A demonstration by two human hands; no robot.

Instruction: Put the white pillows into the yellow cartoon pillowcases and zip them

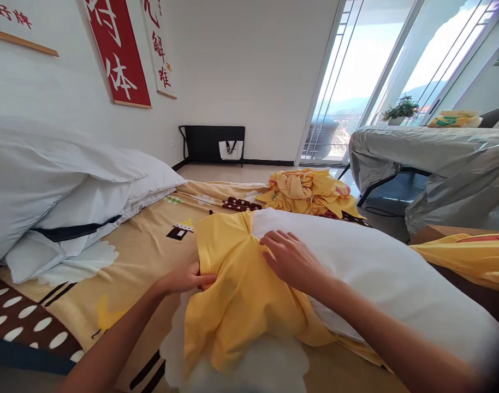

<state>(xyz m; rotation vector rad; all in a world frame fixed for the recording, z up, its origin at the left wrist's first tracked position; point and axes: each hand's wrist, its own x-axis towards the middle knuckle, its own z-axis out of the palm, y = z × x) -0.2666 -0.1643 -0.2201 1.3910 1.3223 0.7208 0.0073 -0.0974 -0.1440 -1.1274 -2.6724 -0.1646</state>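
Observation:
A white pillow (356, 256) lies on the bed in front of me. Its left end is partly covered by a yellow pillowcase (241, 295), which spreads in loose folds over the bedsheet. My left hand (188, 277) pinches the case's left edge, thumb on top and the other fingers hidden under the fabric. Where the yellow cloth meets the white pillow, my right hand (290, 256) rests with its fingers apart and slightly bent. It touches the pillow and the border of the case.
White pillows (69, 185) are heaped at the left. A bundle of yellow bedding (310, 191) sits at the bed's far edge, and more yellow cloth (470, 256) is at the right. Behind stands a table under a silvery cover (429, 144). The bedsheet (147, 251) is patterned.

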